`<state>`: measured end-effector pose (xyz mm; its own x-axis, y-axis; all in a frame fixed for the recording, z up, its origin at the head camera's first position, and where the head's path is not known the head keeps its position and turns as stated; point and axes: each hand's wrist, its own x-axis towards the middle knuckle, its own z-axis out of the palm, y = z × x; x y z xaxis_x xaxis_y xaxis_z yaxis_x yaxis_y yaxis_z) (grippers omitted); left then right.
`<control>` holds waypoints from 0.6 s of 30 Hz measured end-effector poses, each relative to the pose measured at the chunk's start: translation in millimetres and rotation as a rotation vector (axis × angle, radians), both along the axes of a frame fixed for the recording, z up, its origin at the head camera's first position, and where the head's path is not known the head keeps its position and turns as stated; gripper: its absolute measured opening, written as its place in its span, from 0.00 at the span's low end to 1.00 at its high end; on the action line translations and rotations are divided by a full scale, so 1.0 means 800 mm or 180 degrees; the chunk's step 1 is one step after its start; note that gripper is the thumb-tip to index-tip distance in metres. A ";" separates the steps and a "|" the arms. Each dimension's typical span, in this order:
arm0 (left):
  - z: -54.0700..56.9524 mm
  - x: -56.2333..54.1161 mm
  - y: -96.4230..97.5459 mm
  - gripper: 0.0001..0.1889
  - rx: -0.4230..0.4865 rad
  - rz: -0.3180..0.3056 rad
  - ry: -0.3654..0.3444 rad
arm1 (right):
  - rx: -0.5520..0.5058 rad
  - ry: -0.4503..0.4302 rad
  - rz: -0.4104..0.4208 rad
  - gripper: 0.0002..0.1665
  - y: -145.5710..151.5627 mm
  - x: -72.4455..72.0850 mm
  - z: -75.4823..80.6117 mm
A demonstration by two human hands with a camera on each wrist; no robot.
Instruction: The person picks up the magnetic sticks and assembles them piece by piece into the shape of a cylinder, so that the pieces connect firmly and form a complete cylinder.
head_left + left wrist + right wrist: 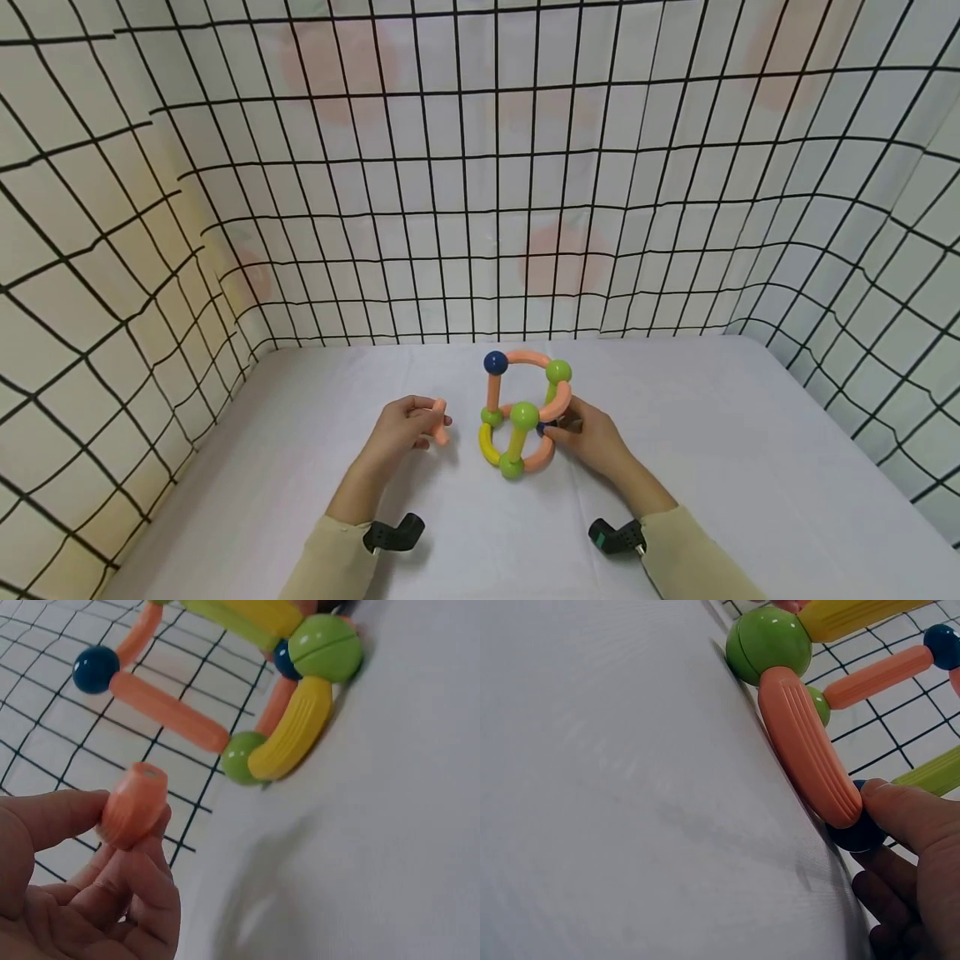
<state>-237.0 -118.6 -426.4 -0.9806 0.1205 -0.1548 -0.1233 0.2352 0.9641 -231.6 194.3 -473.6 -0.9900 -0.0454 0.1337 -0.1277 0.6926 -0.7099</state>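
Note:
On the white table stands a toy frame of rods and balls, with a yellow-green upright rod (517, 443), green balls (524, 415), a dark blue ball (495, 362) at its top left and a curved yellow rod (489, 444) low down. My left hand (402, 427) pinches a loose curved orange rod (439, 422) left of the frame, apart from it. In the left wrist view that rod (135, 806) points end-on at the camera. My right hand (594, 435) grips a dark blue ball (857, 831) at the frame's lower right corner, joined to a curved orange rod (810, 746).
A black wire grid (465, 183) rises behind the table and along both sides, with white cloth beyond. The white tabletop (495, 542) reaches toward me between the forearms. Each wrist wears a small black camera (393, 533).

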 end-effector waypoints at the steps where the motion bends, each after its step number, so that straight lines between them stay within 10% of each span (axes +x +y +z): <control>1: 0.001 0.001 0.002 0.21 0.0048 -0.0018 -0.0008 | 0.0002 0.0006 -0.0001 0.21 0.000 0.001 -0.001; 18: 0.020 0.005 0.027 0.22 0.0702 -0.0105 -0.0172 | 0.0084 0.0152 0.0024 0.19 -0.001 0.007 -0.003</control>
<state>-233.3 -97.1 -410.3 -0.9665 0.1891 -0.1734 -0.1719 0.0243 0.9848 -225.8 193.5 -476.0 -0.9821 -0.0569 0.1796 -0.1662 0.7099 -0.6844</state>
